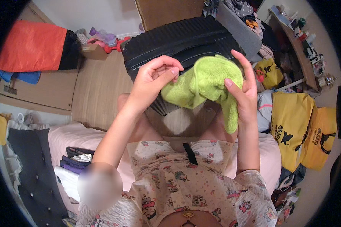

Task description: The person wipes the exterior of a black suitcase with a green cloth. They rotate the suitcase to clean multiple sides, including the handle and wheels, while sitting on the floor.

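A lime-green fluffy cloth item, perhaps a towel or a sock, hangs bunched in the air over my knees. My right hand grips its right side, the thumb in front and the fingers behind, with one finger stretched up. At its left end is my left hand, thumb and fingers curled close together by the cloth's upper edge; whether they pinch it cannot be told. Behind the cloth stands a black ribbed suitcase, partly hidden by the cloth and my hands.
I sit on a bed with a pink sheet. Folded clothes lie on it at the left. Yellow bags stand at the right, below a cluttered desk. Near a cardboard box are red dumbbells.
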`<state>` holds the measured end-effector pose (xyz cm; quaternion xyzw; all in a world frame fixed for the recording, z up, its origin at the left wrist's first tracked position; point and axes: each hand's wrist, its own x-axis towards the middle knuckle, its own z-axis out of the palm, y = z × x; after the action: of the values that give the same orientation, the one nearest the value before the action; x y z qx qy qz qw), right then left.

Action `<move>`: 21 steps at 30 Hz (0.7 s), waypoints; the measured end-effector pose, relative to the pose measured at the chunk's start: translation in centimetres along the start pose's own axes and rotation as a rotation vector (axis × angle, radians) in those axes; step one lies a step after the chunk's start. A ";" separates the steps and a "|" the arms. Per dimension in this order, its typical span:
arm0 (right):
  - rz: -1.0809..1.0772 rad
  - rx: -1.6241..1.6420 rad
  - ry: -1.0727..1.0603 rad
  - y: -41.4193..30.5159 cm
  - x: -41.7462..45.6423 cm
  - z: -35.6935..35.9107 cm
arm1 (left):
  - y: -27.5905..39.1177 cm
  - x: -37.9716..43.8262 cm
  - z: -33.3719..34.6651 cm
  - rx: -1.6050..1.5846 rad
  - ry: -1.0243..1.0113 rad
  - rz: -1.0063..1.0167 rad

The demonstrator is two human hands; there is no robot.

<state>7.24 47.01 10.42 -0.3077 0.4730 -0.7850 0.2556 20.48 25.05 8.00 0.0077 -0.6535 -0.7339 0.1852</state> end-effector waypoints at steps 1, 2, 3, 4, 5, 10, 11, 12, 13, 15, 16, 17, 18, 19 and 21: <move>-0.025 -0.061 -0.010 -0.3 -0.1 0.2 | 0.3 -0.2 0.4 0.027 0.000 -0.012; 0.002 -0.066 -0.008 -0.6 -0.1 0.7 | 0.6 -0.3 1.2 0.054 0.000 -0.024; -0.026 -0.127 -0.033 -0.8 -0.3 1.1 | 1.0 -0.4 2.4 0.072 -0.004 -0.031; -0.054 -0.186 -0.060 -0.9 -0.3 1.6 | 0.7 -0.7 3.4 0.047 -0.027 -0.076; -0.083 -0.245 -0.087 -0.9 -0.3 2.2 | 0.6 -0.8 4.2 0.003 -0.025 -0.087; -0.162 -0.818 -0.224 -3.5 1.4 2.3 | 3.3 -0.4 4.1 0.305 0.272 0.305; -0.076 -0.846 -0.299 -3.7 1.8 2.1 | 4.5 -0.3 3.6 0.370 0.266 0.352; 0.008 -0.868 -0.379 -4.1 2.2 1.9 | 6.0 -0.2 3.3 0.441 0.282 0.398; 0.094 -0.902 -0.448 -4.5 2.7 1.4 | 7.0 0.2 3.1 0.496 0.287 0.450; -0.154 -0.896 -0.515 -2.7 4.2 -1.1 | 9.1 1.5 2.5 0.629 0.328 0.464; -0.002 -0.907 -0.507 -3.4 5.1 -1.1 | 10.0 2.3 1.6 0.704 0.333 0.533; 0.152 -0.918 -0.495 -4.4 6.1 -1.0 | 11.0 3.1 0.9 0.748 0.318 0.515; 0.173 -1.001 -0.477 -5.2 7.9 -1.4 | 11.5 4.3 -0.4 0.828 0.339 0.531; 0.167 -1.004 -0.483 -6.1 9.8 -1.5 | 11.5 5.9 -1.7 0.898 0.357 0.545; 0.045 -1.131 -0.422 -8.7 13.9 -1.6 | 13.0 9.5 -3.2 0.832 0.354 0.645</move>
<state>-4.34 41.95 21.02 -0.5349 0.7625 -0.3284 0.1570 15.84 18.33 22.20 0.0030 -0.8163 -0.3076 0.4890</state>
